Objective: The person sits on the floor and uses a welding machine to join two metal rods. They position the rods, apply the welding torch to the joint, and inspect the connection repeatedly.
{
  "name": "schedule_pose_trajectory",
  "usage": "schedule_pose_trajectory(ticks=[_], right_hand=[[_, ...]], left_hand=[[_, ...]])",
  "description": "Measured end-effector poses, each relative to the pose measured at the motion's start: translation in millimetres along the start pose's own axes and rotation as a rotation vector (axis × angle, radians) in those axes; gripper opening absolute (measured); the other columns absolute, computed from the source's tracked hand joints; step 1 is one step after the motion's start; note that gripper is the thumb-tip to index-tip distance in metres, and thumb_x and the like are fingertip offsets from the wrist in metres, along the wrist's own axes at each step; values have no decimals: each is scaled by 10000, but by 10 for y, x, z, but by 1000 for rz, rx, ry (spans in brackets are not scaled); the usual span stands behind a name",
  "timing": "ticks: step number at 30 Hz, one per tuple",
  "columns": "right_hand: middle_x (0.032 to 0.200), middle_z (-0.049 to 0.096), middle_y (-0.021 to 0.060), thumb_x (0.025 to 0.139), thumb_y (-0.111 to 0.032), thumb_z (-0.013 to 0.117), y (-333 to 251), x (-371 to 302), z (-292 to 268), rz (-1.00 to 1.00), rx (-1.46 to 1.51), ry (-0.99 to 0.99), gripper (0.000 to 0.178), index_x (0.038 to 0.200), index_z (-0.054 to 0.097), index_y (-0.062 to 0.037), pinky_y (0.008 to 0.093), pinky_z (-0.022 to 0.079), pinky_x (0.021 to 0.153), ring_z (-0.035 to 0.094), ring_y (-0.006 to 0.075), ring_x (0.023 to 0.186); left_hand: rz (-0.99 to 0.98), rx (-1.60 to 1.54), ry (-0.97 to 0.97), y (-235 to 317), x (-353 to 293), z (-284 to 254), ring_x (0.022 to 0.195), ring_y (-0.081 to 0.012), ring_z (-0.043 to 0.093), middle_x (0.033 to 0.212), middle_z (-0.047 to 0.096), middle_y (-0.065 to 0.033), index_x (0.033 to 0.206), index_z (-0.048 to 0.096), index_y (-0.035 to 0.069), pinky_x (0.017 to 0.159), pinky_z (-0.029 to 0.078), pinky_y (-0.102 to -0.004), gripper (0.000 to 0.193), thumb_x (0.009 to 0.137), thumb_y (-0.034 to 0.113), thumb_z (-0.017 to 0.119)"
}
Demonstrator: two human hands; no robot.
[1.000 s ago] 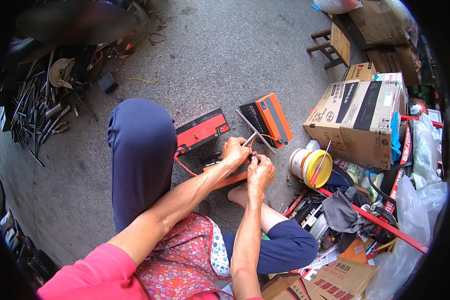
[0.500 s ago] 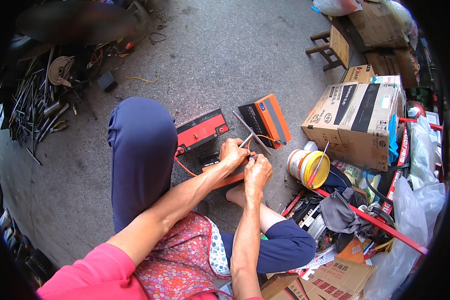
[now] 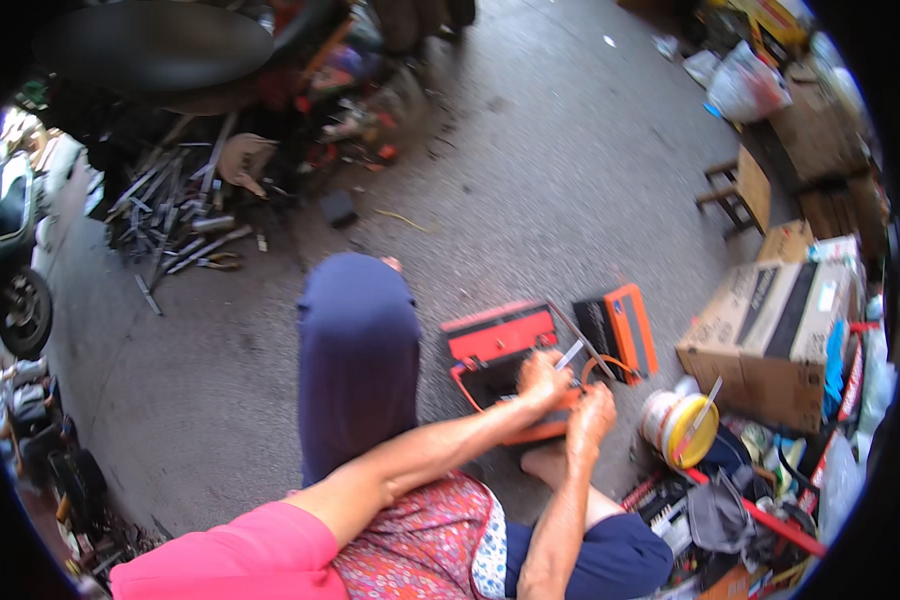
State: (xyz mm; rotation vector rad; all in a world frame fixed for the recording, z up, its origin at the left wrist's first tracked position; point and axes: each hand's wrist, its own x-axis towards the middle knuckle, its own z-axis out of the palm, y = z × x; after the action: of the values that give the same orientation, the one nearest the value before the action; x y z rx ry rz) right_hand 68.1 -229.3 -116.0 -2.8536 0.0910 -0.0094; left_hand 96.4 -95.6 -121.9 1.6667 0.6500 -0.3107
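Observation:
My left hand (image 3: pixel 545 380) is closed round the shaft of a metal T-handle wrench (image 3: pixel 570 354), whose crossbar slants above the fingers. Right beside it, my right hand (image 3: pixel 592 410) is closed in a pinch; what it grips is hidden. Both hands are over an orange-cased battery (image 3: pixel 535 432), mostly covered by my hands and forearm. Beyond it lies a battery with a red top (image 3: pixel 500 337), and an orange wire runs from its near corner toward my hands. A black and orange battery (image 3: pixel 630 330) sits to the right, with another orange wire (image 3: pixel 610 360) at its near end.
A yellow-lidded bucket (image 3: pixel 695 435) and a large cardboard box (image 3: pixel 770 320) stand at right, near a small wooden stool (image 3: pixel 745 195). Loose tools (image 3: pixel 185 215) are piled at far left. Bags and scraps crowd the right edge. My bent knee (image 3: pixel 358 350) rises left of the batteries.
The view has swung left and up, so the scene sits lower and farther right. Both hands keep their place over the orange battery, with the wrench still in my left hand.

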Motion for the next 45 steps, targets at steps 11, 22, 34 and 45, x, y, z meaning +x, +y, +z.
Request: schedule_pose_trajectory(ticks=[11,22,34,45], right_hand=[[953,612,173,781,-25,679,-272,-66,-69,31,-287,7,181,951,619,-17,488,512,799,611,373,955],[1021,610,141,731,-163,782,-210,-21,-110,29,-322,-60,284,950,640,-54,438,541,790,598,331,1025],[921,617,162,864,-121,590,-225,-66,-134,-28,-165,83,103,872,626,-25,512,517,785,616,375,930],[900,633,160,853,-157,630,-108,-90,-98,71,-130,99,132,912,658,-43,513,511,782,638,375,889]], left_hand=[[-109,-207,-80,183,-97,-340,615,-123,653,730,707,-46,957,738,41,596,525,-299,196,795,134,678],[-151,-430,-218,491,-96,-634,574,-69,576,833,723,-42,1048,697,51,464,384,-214,168,894,99,649],[-200,-386,-242,508,-109,-699,577,-64,582,861,725,-39,1115,672,51,428,349,-188,210,920,116,633],[-198,-442,-245,550,-108,-726,593,-57,576,865,720,-38,1079,677,69,434,330,-181,176,915,120,640]])
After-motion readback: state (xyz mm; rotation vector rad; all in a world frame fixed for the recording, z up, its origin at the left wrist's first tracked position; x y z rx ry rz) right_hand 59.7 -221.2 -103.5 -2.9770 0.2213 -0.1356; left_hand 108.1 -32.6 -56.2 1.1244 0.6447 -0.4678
